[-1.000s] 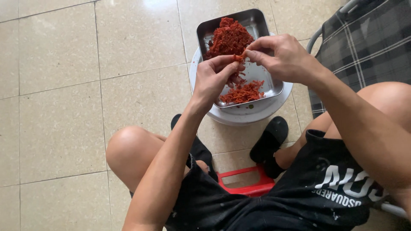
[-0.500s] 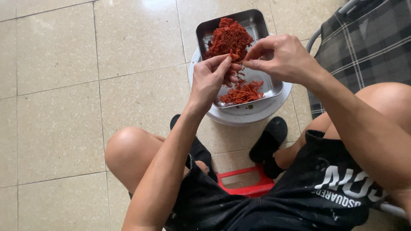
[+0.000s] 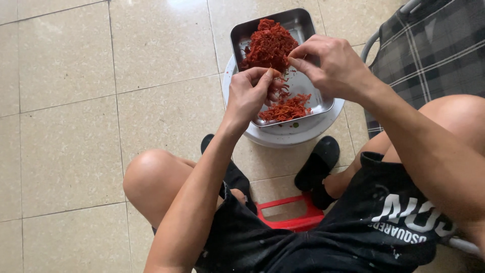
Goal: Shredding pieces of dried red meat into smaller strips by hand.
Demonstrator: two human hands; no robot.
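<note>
A rectangular metal tray point(image 3: 306, 21) rests on a round white stand point(image 3: 298, 135) on the tiled floor. It holds a dark red shredded heap point(image 3: 269, 44) at the far end and a smaller orange-red pile point(image 3: 289, 109) at the near end. My left hand point(image 3: 248, 95) hovers over the tray's near left side, its fingertips pinched on a small red shred. My right hand point(image 3: 333, 64) is above the tray's right side, fingers pinched together close to the left hand's fingertips; I cannot make out what they hold.
I sit on a low red stool point(image 3: 288, 216) with knees apart, black slippers point(image 3: 317, 167) on the floor below the stand. A chair with grey plaid fabric point(image 3: 429, 50) stands at the right. Beige floor tiles point(image 3: 101, 101) spread to the left.
Both hands stay over the tray. The fingertips, which were together a second ago, have drawn slightly apart, and the left hand has shifted a little toward the near side.
</note>
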